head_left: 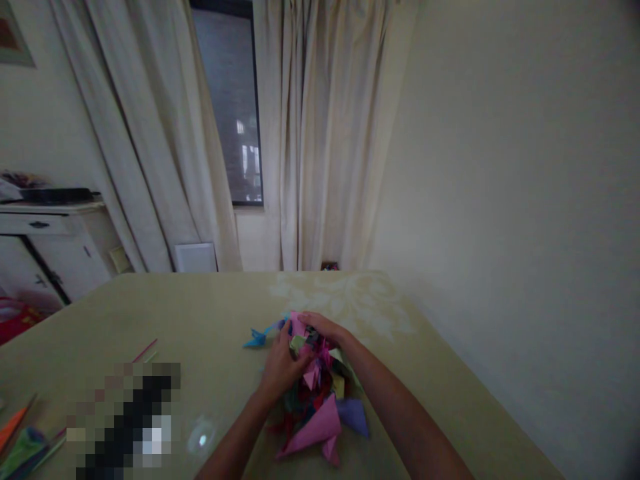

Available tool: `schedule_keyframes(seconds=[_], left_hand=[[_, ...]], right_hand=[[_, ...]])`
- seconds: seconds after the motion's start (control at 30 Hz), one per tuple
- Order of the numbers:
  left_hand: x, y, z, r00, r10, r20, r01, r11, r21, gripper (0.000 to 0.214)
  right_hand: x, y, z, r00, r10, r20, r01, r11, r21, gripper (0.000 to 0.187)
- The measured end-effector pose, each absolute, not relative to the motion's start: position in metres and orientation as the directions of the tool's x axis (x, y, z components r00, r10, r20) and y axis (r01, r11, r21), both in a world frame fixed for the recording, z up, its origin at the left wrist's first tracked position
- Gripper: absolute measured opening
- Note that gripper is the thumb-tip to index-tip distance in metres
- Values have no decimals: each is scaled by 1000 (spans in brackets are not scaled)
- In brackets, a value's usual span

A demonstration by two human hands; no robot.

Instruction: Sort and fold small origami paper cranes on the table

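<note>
A heap of colourful folded paper pieces (313,373) lies on the table between my two hands. My left hand (283,363) rests against the heap's left side, its thumb and fingers spread apart. Over the far right side reaches my right hand (323,327), its fingers stretched out onto a pink paper piece (299,325); its fingertips are partly hidden. A blue folded paper piece (257,339) lies just left of the heap. At the near end are a large pink folded piece (317,427) and a purple paper cone (353,415).
The pale table (210,313) has a floral pattern near its far right corner. On its left side are thin sticks (145,351), a blurred-out dark object (133,420), and green (25,448) and orange (11,427) pieces. A wall (525,233) runs along the right.
</note>
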State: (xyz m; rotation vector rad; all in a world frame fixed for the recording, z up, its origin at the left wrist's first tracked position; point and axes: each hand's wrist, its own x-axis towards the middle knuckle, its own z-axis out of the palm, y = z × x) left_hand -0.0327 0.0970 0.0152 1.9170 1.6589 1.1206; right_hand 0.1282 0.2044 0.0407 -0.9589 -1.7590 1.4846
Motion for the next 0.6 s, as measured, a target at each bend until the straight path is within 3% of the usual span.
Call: schedule_keyframes(seconds=[0.17, 0.27, 0.5, 0.6], left_hand=[[-39, 109, 62, -8, 856, 517, 582, -417, 698, 66], [-49, 103, 86, 27, 824, 566, 534, -490, 689, 62], [-53, 71, 102, 128, 921, 369, 414, -388, 823, 81], [-53, 64, 98, 167, 931, 326, 407, -366, 837, 78]], right_hand=[[155, 186, 86, -487, 870, 79, 79, 135, -988, 54], [174, 168, 114, -526, 831, 182, 70, 256, -964, 48], [202, 126, 128, -506, 838, 205, 218, 353, -910, 40], [209, 118, 122, -486, 850, 205, 270, 369, -889, 38]])
